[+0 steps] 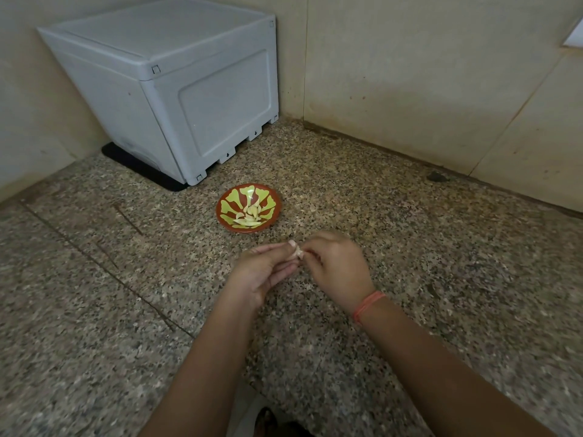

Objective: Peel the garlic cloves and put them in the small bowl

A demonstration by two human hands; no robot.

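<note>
- The left hand (263, 274) is palm up, with thumb and forefinger pinching a clove (298, 253) at their tips; the other fingers lie loosely straight beneath.
- The right hand (339, 269) meets it from the right, its fingers curled in and nipping the same clove. Which fingertips touch it cannot be told.
- A pink band (368, 305) is on the right wrist.
- The clove is held above the counter (426, 253), just in front of the bowl (278, 203) and not touching it.
- The bowl is red-brown with yellow-green petal shapes. It stands on the counter beyond the hands and holds a small heap of peeled cloves (249, 216).
- A grey plastic box (189, 89) stands in the far left corner on a black mat (138, 167), near the bowl but apart from it.
- Along the box's lower edge are small dark arrow marks (255, 133) pointing down.
- A dark speck (436, 176) lies on the counter by the right wall.
</note>
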